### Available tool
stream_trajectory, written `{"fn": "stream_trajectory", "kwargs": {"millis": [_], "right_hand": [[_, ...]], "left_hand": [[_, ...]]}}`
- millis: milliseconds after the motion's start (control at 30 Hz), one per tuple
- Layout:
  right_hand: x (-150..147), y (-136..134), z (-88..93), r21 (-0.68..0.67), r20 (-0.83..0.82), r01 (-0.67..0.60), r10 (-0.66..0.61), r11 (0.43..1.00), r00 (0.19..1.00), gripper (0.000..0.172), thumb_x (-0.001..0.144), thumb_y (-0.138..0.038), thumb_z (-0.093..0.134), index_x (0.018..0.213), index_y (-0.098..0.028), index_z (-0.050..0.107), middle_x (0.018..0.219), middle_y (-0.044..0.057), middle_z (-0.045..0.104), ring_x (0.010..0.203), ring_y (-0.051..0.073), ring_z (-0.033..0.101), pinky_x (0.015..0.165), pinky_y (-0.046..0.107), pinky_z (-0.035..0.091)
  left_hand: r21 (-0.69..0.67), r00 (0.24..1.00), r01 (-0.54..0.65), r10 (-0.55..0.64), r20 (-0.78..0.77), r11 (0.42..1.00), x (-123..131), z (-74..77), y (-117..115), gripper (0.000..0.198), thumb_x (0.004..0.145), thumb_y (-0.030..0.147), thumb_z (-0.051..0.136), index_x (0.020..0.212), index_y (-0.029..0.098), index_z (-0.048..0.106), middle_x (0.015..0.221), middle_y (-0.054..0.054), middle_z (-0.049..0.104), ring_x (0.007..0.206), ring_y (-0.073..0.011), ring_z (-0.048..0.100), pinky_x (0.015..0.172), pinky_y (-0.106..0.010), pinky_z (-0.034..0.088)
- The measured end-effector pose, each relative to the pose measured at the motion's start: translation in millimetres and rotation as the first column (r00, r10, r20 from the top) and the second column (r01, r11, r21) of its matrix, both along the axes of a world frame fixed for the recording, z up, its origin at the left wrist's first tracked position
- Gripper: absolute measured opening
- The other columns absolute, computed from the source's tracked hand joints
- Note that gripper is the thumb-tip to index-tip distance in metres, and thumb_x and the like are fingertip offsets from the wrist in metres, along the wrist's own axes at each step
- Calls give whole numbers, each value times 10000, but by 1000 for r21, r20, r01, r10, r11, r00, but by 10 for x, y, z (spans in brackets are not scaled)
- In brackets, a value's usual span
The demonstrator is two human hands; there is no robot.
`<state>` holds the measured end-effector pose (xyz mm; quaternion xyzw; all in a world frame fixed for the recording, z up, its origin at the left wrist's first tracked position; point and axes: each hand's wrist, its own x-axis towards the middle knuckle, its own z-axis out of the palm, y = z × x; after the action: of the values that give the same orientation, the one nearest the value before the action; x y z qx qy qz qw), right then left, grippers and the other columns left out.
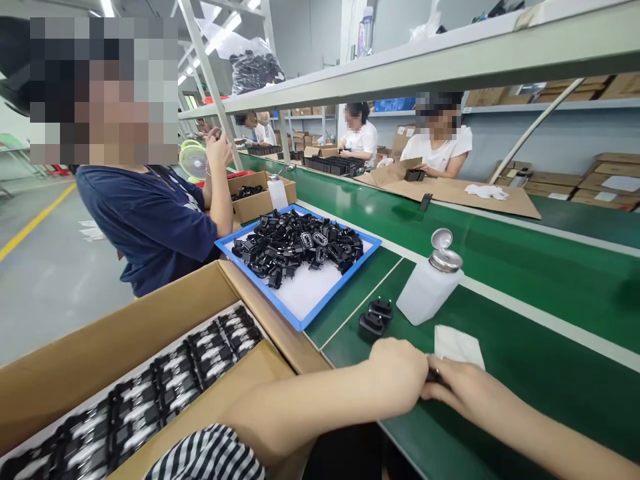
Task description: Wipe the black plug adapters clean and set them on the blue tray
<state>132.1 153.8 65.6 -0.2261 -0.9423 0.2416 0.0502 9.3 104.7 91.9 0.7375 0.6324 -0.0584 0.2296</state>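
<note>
Looking at the head view, you have the black piece [435, 375] between your two hands, above the near edge of the green bench [560, 407]. Your right hand [463, 387] pinches it with thumb and fingers close together. Your left hand [400, 373] is curled against its other side; the fingers are hidden, so whether they grip it cannot be told. Most of the piece is covered, and its exact shape cannot be confirmed.

Handling, as judged: if it matches the two black plug housings [374, 321] near your left hand, expect a light, stiff, hard-plastic body, smooth enough to slip in damp fingers. Those housings show metal pins upward; treat pins as the part most easily bent or scratched. Take hold by the broad sides of the body, thumb opposite fingers, and keep pressure off any pins.

Noted nearby: a folded white cloth [457, 343] lies just beyond your right hand, soft and easily dragged. Behind it stands a white bottle [427, 293] with its metal lid raised; hold that low on its body, since a knock could spill any contents.
</note>
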Motion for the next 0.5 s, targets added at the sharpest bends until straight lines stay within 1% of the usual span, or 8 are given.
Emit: {"fn": "stream_trajectory", "kwargs": {"millis": [100, 167, 233, 333, 367, 400, 467, 500], "right_hand": [[5, -66, 30, -37, 15, 72, -71, 997, 997, 103, 696, -262, 457, 786, -242, 502, 761, 45, 597, 652, 184, 555, 524, 280, 443], [-26, -145, 24, -31, 24, 120, -119, 992, 993, 161, 707, -286, 450, 848, -219, 489, 789, 47, 584, 664, 175, 546, 548, 282, 436], [-98, -240, -16, -33, 15, 161, -161, 986, 987, 207, 705, -299, 456, 884, -196, 477, 774, 40, 569, 663, 171, 540, 558, 287, 430], [-264, -355, -138, -98, -30, 227, -231, 969, 973, 253, 703, -295, 457, 929, -181, 441, 745, 28, 546, 639, 156, 535, 576, 286, 427], [-323, -371, -189, -119, -54, 267, -275, 956, 960, 304, 690, -296, 471, 961, -172, 413, 779, 38, 541, 653, 157, 535, 589, 291, 427], [-380, -372, -241, -122, -85, 318, -329, 940, 941, 391, 665, -306, 499, 1006, -161, 376, 845, 60, 529, 703, 170, 532, 614, 304, 425], [-479, -322, -337, -76, -160, 429, -435, 900, 886, 668, 577, -350, 576, 1119, -127, 257, 1051, 141, 433, 912, 236, 460, 711, 360, 396], [-523, -275, -377, -46, -195, 466, -466, 883, 863, 822, 524, -377, 609, 1168, -104, 177, 1148, 183, 337, 1022, 275, 366, 768, 392, 359]], "left_hand": [[56, 999, -38, 39, -13, 998, -62, 36, -119, 210, 663, 296, 539, 778, 127, 589, 724, -110, 591, 691, -210, 558, 576, -268, 443], [43, 995, -68, 71, -74, 997, -139, 91, -198, 239, 644, 315, 556, 795, 133, 587, 750, -113, 588, 700, -210, 557, 580, -269, 443], [31, 978, -110, 114, -175, 993, -277, 162, -251, 270, 595, 317, 599, 798, 139, 589, 770, -117, 584, 712, -218, 554, 584, -277, 442], [44, 923, -248, 250, -293, 968, -595, 213, -236, 340, 556, 368, 612, 796, 128, 587, 772, -128, 581, 740, -242, 546, 604, -303, 438], [48, 917, -279, 281, -283, 959, -711, 192, -203, 383, 550, 388, 609, 822, 121, 577, 783, -128, 580, 753, -247, 542, 618, -310, 435], [38, 931, -279, 280, -234, 960, -819, 147, -159, 452, 534, 403, 612, 876, 113, 555, 824, -128, 574, 772, -248, 536, 638, -312, 431], [14, 986, -167, 167, -5, 986, -987, -7, -52, 668, 488, 407, 634, 1053, 111, 435, 1003, -127, 508, 836, -228, 514, 694, -291, 418], [24, 987, -88, 84, 139, 996, -1039, -105, 3, 789, 464, 402, 646, 1132, 116, 338, 1097, -127, 440, 881, -215, 494, 727, -275, 407]]}}
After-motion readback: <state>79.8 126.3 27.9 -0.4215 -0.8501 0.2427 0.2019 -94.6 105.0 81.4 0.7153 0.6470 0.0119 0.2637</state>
